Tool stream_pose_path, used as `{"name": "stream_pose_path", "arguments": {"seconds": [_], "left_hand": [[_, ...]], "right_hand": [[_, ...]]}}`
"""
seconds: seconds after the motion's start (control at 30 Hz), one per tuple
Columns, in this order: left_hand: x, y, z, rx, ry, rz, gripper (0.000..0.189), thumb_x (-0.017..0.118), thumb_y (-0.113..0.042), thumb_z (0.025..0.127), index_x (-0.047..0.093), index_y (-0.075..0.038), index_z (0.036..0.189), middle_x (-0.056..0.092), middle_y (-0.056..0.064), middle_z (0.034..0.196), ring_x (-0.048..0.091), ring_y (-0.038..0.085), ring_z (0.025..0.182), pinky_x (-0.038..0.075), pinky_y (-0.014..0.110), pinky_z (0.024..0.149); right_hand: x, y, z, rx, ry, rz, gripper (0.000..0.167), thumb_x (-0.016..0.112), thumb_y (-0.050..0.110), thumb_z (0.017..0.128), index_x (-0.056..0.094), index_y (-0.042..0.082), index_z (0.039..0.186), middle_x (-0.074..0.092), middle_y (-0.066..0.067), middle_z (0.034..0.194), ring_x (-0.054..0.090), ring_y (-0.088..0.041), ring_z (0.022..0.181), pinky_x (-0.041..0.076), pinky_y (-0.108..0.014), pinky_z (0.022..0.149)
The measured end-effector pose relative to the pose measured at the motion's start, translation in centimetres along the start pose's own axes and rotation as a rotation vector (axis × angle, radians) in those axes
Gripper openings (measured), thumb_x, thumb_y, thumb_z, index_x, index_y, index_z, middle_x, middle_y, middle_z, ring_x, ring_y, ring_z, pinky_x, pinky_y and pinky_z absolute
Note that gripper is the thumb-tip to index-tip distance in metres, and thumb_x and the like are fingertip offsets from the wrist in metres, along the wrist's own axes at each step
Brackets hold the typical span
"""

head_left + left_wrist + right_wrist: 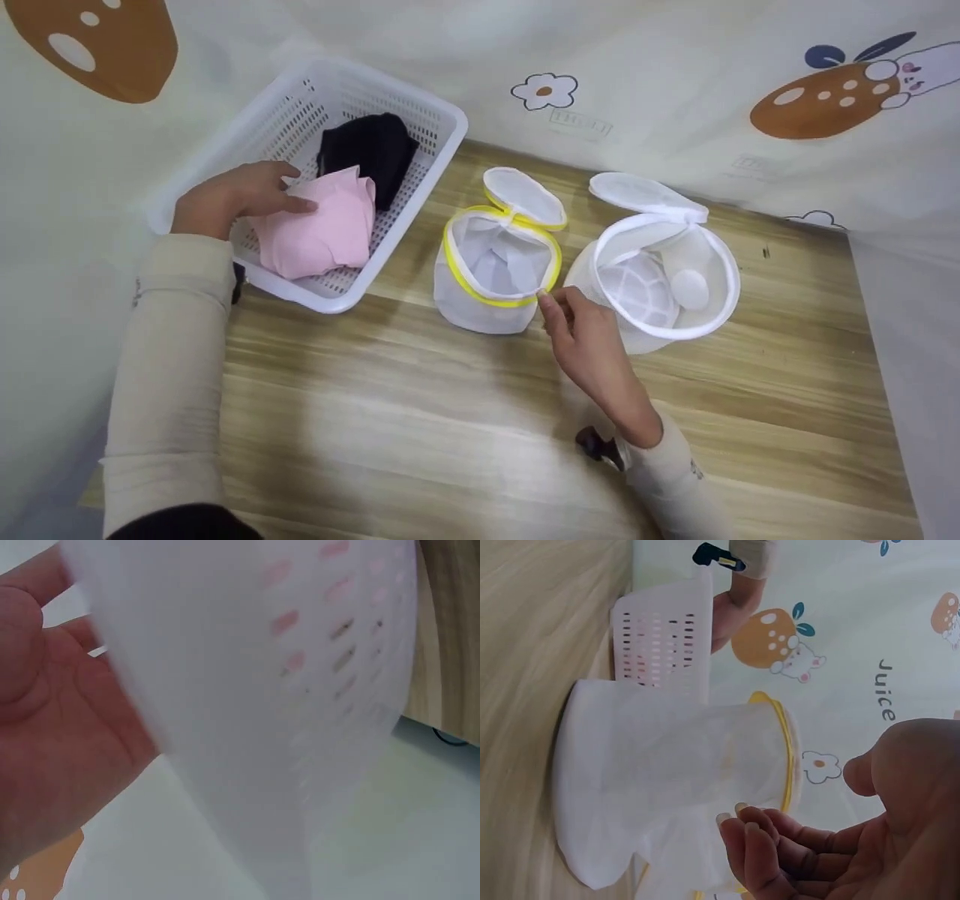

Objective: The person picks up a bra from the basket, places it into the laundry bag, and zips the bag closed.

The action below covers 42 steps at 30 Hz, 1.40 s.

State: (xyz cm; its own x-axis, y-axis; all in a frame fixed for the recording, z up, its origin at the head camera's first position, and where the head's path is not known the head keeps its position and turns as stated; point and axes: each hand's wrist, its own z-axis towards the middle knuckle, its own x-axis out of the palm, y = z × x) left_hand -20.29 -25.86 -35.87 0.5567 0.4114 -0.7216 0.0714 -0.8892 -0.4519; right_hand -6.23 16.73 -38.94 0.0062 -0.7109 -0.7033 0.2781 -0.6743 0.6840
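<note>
My left hand [251, 191] reaches over the rim of a white plastic basket [341, 300], at a folded pink cloth [322, 232]. The thumb lies over the cloth; some fingertips are hidden. In the left wrist view, the palm [67, 720] shows beyond the blurred basket wall. A black folded cloth [367, 150] lies behind the pink one. My right hand [592, 345] is at the near right rim of a small white mesh laundry bag [480, 311] with yellow trim, its lid flipped back. In the right wrist view, the fingers curl loosely beside the bag, the thumb apart from them.
Right of the small bag stands a larger white mesh laundry bag [637, 341], lid folded back, with a pale round patch inside. All stand on a wood-grain table [420, 420]. A printed curtain [660, 90] hangs behind and at the sides.
</note>
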Motion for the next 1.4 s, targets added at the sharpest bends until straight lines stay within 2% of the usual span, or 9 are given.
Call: {"name": "stream_pose_path", "arguments": {"seconds": [0.1, 0.23, 0.4, 0.53, 0.77, 0.97, 1.07, 1.23, 1.4], "left_hand": [[-0.1, 0.2, 0.6, 0.007, -0.004, -0.036, 0.077, 0.057, -0.043, 0.093, 0.027, 0.005, 0.145, 0.034, 0.032, 0.142, 0.033, 0.045, 0.127, 0.025, 0.059, 0.104], [0.3, 0.8, 1.2, 0.033, 0.001, -0.059, 0.079, 0.06, -0.045, 0.091, 0.029, 0.004, 0.145, 0.033, 0.031, 0.143, 0.033, 0.045, 0.127, 0.026, 0.059, 0.103], [1.0, 1.4, 1.7, 0.049, 0.012, -0.08, 0.087, 0.063, -0.049, 0.087, 0.026, 0.005, 0.145, 0.03, 0.031, 0.143, 0.031, 0.044, 0.126, 0.024, 0.059, 0.103], [1.1, 1.3, 1.8, 0.019, 0.01, -0.086, 0.092, 0.066, -0.05, 0.085, 0.024, 0.006, 0.145, 0.027, 0.031, 0.145, 0.029, 0.044, 0.127, 0.023, 0.059, 0.104], [1.2, 0.6, 1.9, -0.015, 0.017, -0.075, 0.093, 0.068, -0.048, 0.084, 0.026, 0.011, 0.141, 0.031, 0.033, 0.141, 0.032, 0.046, 0.125, 0.025, 0.059, 0.103], [1.4, 0.8, 1.7, -0.043, 0.003, -0.112, 0.077, 0.069, -0.05, 0.082, 0.047, 0.011, 0.123, 0.048, 0.025, 0.115, 0.044, 0.036, 0.102, 0.039, 0.048, 0.089], [1.4, 1.1, 1.6, -0.046, 0.015, -0.164, 0.079, 0.07, -0.05, 0.082, 0.045, 0.011, 0.126, 0.045, 0.025, 0.121, 0.041, 0.037, 0.108, 0.036, 0.05, 0.093], [1.4, 1.6, 1.6, -0.042, 0.032, -0.236, 0.093, 0.071, -0.051, 0.081, 0.03, 0.009, 0.139, 0.031, 0.029, 0.14, 0.03, 0.041, 0.122, 0.026, 0.055, 0.104], [1.7, 2.0, 1.5, -0.034, 0.005, -0.248, 0.089, 0.072, -0.053, 0.079, 0.04, 0.007, 0.135, 0.038, 0.026, 0.135, 0.035, 0.038, 0.117, 0.03, 0.052, 0.1]], "right_hand": [[0.7, -0.2, 0.4, 0.075, 0.033, 0.07, 0.039, 0.048, 0.042, 0.099, 0.064, 0.009, 0.085, 0.055, 0.003, 0.061, 0.048, -0.01, 0.051, 0.04, -0.028, 0.048], [1.6, -0.5, 0.7, 0.171, 0.075, 0.192, 0.046, 0.045, 0.048, 0.098, 0.064, 0.008, 0.086, 0.059, -0.004, 0.061, 0.054, -0.018, 0.052, 0.041, -0.026, 0.047], [2.4, -0.8, 0.9, 0.253, 0.056, 0.306, 0.051, 0.043, 0.05, 0.098, 0.064, 0.005, 0.087, 0.061, -0.011, 0.061, 0.06, -0.037, 0.058, 0.044, -0.028, 0.048], [2.9, -1.2, 0.9, 0.291, 0.05, 0.325, 0.053, 0.043, 0.052, 0.097, 0.063, 0.004, 0.086, 0.061, -0.017, 0.064, 0.058, -0.039, 0.059, 0.042, -0.027, 0.048], [3.3, -1.4, 0.7, 0.263, 0.006, 0.39, 0.051, 0.048, 0.052, 0.095, 0.059, 0.004, 0.081, 0.06, -0.011, 0.061, 0.059, -0.035, 0.057, 0.045, -0.029, 0.048], [3.6, -1.5, 0.8, 0.228, -0.046, 0.445, 0.047, 0.05, 0.047, 0.097, 0.057, 0.004, 0.08, 0.058, -0.009, 0.059, 0.058, -0.029, 0.054, 0.047, -0.031, 0.048], [3.8, -1.6, 0.8, 0.22, -0.061, 0.478, 0.044, 0.05, 0.044, 0.097, 0.055, 0.003, 0.082, 0.056, -0.019, 0.062, 0.056, -0.037, 0.056, 0.046, -0.031, 0.048], [4.1, -1.6, 0.8, 0.244, -0.079, 0.566, 0.043, 0.049, 0.039, 0.099, 0.053, -0.001, 0.086, 0.052, -0.028, 0.067, 0.052, -0.046, 0.061, 0.045, -0.032, 0.051], [4.2, -1.6, 1.0, 0.293, -0.117, 0.692, 0.035, 0.048, 0.032, 0.101, 0.055, 0.0, 0.087, 0.048, -0.024, 0.065, 0.048, -0.043, 0.06, 0.045, -0.03, 0.052]]}}
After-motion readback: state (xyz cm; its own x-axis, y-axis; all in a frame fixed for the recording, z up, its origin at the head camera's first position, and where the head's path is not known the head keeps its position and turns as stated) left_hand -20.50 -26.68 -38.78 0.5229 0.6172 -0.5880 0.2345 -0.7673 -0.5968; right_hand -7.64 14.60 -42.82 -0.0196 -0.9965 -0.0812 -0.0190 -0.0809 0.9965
